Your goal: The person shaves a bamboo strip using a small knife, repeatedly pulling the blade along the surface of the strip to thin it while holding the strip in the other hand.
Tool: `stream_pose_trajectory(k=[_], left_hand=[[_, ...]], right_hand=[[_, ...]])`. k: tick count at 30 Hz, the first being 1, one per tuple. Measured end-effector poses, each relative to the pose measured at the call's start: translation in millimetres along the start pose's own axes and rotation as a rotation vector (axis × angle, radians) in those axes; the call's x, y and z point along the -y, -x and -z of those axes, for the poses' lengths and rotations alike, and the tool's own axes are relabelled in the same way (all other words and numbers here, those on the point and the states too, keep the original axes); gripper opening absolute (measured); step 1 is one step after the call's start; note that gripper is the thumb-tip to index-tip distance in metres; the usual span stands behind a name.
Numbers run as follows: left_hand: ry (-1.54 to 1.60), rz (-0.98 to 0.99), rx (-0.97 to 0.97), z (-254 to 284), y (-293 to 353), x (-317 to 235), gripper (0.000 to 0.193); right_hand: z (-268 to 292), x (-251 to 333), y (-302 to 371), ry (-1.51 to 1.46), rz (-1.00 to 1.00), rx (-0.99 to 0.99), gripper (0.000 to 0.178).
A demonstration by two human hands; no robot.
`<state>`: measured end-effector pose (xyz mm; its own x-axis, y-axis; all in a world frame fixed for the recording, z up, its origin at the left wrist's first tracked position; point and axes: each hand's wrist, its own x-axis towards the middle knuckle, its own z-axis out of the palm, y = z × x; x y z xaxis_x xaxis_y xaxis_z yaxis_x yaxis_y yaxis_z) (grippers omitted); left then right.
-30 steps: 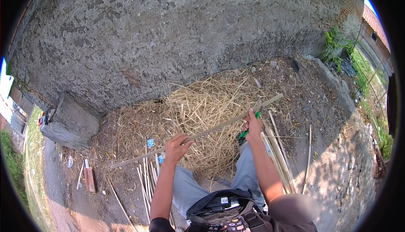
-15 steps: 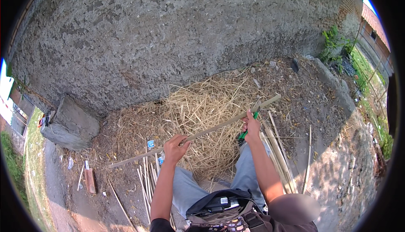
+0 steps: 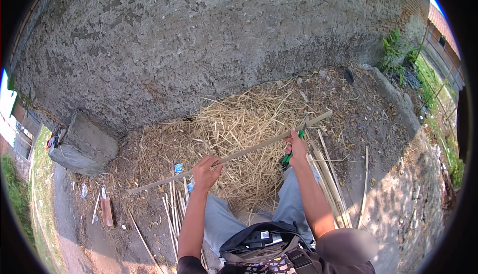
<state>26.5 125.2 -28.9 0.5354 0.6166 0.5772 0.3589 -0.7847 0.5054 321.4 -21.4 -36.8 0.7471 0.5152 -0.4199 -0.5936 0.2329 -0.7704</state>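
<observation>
A long, thin bamboo strip [image 3: 259, 147] slants across in front of me, its left end low and its right end farther out. My left hand [image 3: 205, 174] is closed on it left of the middle, thumb and fingers pinching it. Close to the strip's right end, my right hand [image 3: 298, 150] is wrapped around a green-handled tool [image 3: 286, 159] that looks like shears. The dark tip of that tool meets the strip; whether the right fingers also touch the strip is hidden. Under both hands lies a heap of pale shavings [image 3: 244, 124].
A rough grey wall [image 3: 224, 35] rises beyond the heap, with a concrete block [image 3: 87, 147] at its left. Loose strips lie beside my left leg [image 3: 172, 214] and in a bundle [image 3: 328, 184] at my right. A flat brown piece [image 3: 106, 211] rests on the ground at left.
My left hand has shifted very slightly up with the strip. The right hand and the green-handled tool stay almost where they were.
</observation>
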Motion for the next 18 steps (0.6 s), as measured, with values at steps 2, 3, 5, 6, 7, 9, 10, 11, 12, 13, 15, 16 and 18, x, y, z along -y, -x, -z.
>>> stream_pose_trajectory(k=[2, 3, 5, 6, 7, 9, 10, 11, 12, 13, 15, 16, 18], left_hand=[[0.002, -0.005, -0.006, -0.4, 0.0, -0.4, 0.025], [0.005, -0.002, -0.009, -0.3, 0.1, -0.5, 0.025], [0.009, 0.001, -0.01, -0.2, -0.7, -3.2, 0.025], [0.023, 0.025, 0.001, 0.1, -0.8, -4.7, 0.023], [0.034, 0.049, 0.01, 1.5, -0.9, -5.6, 0.022], [0.031, 0.046, 0.005, 2.4, -0.5, -5.5, 0.022], [0.032, 0.041, -0.001, 2.3, -0.5, -5.2, 0.021], [0.032, 0.041, -0.001, 2.1, -0.6, -4.8, 0.021], [0.032, 0.041, -0.003, 2.0, -0.7, -4.4, 0.022], [0.033, 0.042, -0.005, 1.6, -0.6, -3.9, 0.022], [0.026, 0.029, -0.004, 1.3, -0.4, -2.8, 0.023], [0.019, 0.016, -0.005, 1.6, -0.2, -2.2, 0.025], [0.007, 0.027, -0.003, 1.3, 0.4, -1.5, 0.024]], right_hand=[[-0.1, -0.5, 0.3, 0.015, 0.004, -0.005, 0.033], [-0.3, -0.4, 0.1, 0.015, 0.003, -0.004, 0.033], [1.2, -0.5, -1.3, 0.004, 0.009, -0.004, 0.032], [2.3, -0.8, -1.6, 0.005, 0.008, -0.006, 0.032], [1.4, -0.5, -0.4, 0.002, 0.005, -0.011, 0.032], [-0.4, -0.1, 2.0, -0.001, 0.001, -0.017, 0.032], [-0.4, 0.1, 2.4, -0.002, 0.005, -0.013, 0.032], [-0.5, 0.3, 2.6, -0.003, 0.008, -0.009, 0.032], [-0.8, 0.5, 2.8, -0.003, 0.008, -0.009, 0.032], [-0.7, 0.6, 2.7, -0.003, 0.007, -0.009, 0.032], [-0.5, 0.6, 2.7, -0.003, 0.006, -0.008, 0.032], [-0.7, 0.8, 3.3, -0.001, 0.009, -0.002, 0.031], [-1.7, 0.9, 4.3, 0.0, 0.012, 0.005, 0.031]])
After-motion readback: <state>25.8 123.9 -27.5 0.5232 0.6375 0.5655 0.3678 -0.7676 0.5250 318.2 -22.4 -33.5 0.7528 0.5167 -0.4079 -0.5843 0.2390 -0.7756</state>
